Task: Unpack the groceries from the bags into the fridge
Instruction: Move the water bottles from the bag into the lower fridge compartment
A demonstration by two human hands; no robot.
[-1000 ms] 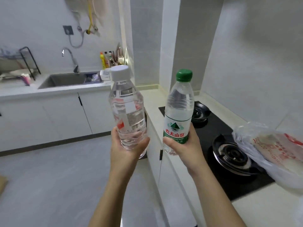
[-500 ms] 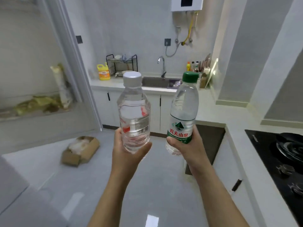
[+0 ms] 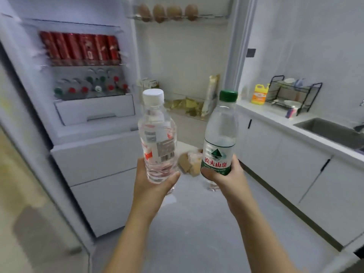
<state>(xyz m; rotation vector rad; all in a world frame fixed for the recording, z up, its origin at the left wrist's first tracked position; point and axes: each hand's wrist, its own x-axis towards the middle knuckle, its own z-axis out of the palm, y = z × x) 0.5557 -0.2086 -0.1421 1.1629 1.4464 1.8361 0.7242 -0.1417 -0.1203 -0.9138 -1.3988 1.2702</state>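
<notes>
- Two water bottles are in view, one in each hand, both upright and held side by side in front of the open fridge [image 3: 94, 160], not touching each other.
- The left hand [image 3: 155, 186] is wrapped round the base of the white-capped bottle [image 3: 157, 138]: clear ribbed plastic, full of water, with a see-through label showing red marks and a barcode.
- The right hand [image 3: 226, 178] grips the green-capped bottle [image 3: 220, 134] low down, its thumb across the green and white label with red characters and a small mountain logo; this bottle is slimmer and stands a little taller.
- Inside the fridge, one shelf holds a row of red cans [image 3: 80, 48] standing close together; blur prevents an exact count.
- The shelf below holds more bottles [image 3: 92, 85] lying on their sides, red and green caps facing out, too blurred to count.
- Four brown eggs [image 3: 167, 12] sit in a row on the top door shelf.
- On the bench [image 3: 266, 113] to the right stand one yellow jug [image 3: 259, 94] and one black dish rack [image 3: 291, 95], with one sink [image 3: 331, 131] beyond.
- One cardboard box [image 3: 190, 160] lies on the floor [image 3: 197, 223] behind the two bottles.
</notes>
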